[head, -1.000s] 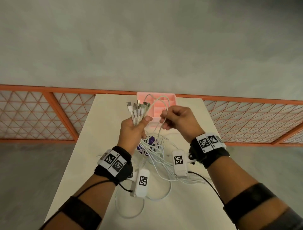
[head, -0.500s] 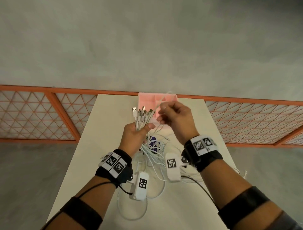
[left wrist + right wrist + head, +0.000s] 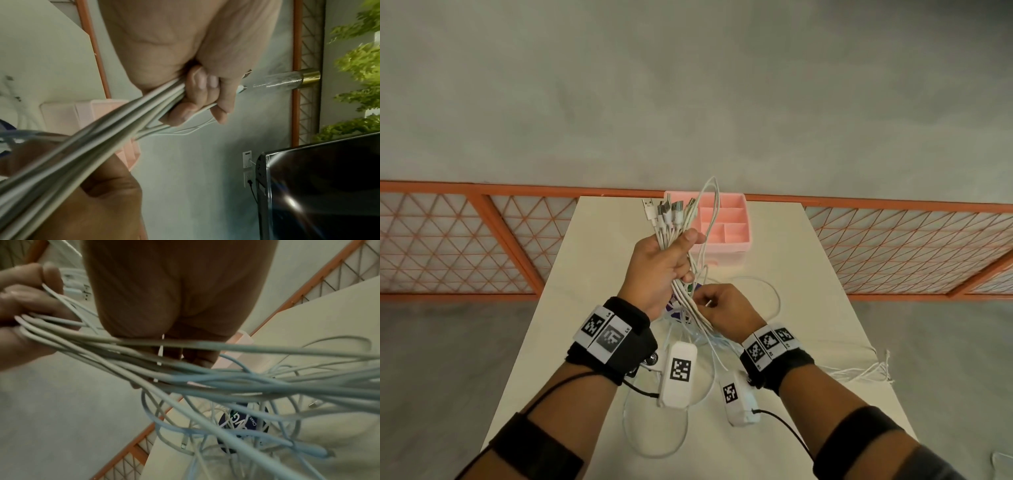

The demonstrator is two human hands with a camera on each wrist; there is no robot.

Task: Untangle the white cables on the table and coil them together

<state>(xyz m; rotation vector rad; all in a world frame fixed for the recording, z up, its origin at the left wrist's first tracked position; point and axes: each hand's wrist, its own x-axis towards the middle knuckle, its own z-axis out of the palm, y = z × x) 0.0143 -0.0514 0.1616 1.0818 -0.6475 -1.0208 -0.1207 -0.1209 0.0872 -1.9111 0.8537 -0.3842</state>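
Note:
My left hand (image 3: 661, 263) is raised over the table and grips a bundle of white cables (image 3: 683, 291) in its fist. Their USB plugs (image 3: 664, 210) fan out above the thumb, and one cable loop (image 3: 711, 186) rises higher still. In the left wrist view the fingers (image 3: 197, 91) curl round the cables (image 3: 92, 146). Just below, my right hand (image 3: 726, 310) has its fingers curled on the same strands where they hang down. The rest of the cables (image 3: 205, 374) trails in a tangle onto the table.
A pink compartment box (image 3: 736, 236) stands at the far edge of the cream table (image 3: 599, 274). A purple round item (image 3: 242, 420) lies under the tangle. Loose cable loops (image 3: 654, 435) lie near me. Frayed string (image 3: 876, 368) hangs at the right edge. Orange mesh fencing surrounds the table.
My right hand has dropped from beside the plug ends to below the left hand, along the hanging strands. The left hand has risen with the bundle, and a loop now stands above the plugs.

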